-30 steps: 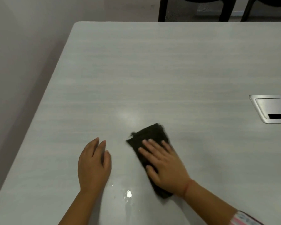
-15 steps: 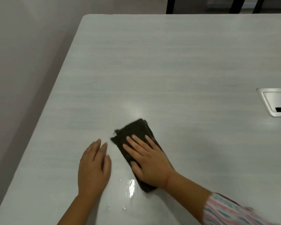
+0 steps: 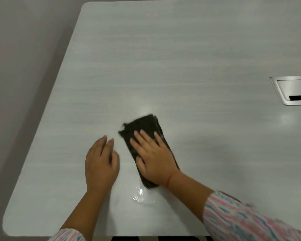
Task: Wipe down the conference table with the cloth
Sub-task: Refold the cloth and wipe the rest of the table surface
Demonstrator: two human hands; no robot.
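Cloth (image 3: 142,129) lies flat on table (image 3: 181,58) under pressing right hand (image 3: 153,159).

The right hand (image 3: 153,159) covers much of the cloth (image 3: 141,122); the metal cable hatch (image 3: 292,87) runs off the right edge.

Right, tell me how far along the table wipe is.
Done: hard to tell; only a wet smear near the front edge suggests wiping. In hand: the right hand presses the dark cloth flat on the table, left hand resting beside it. Left: the far half and around the metal cable box look dry.
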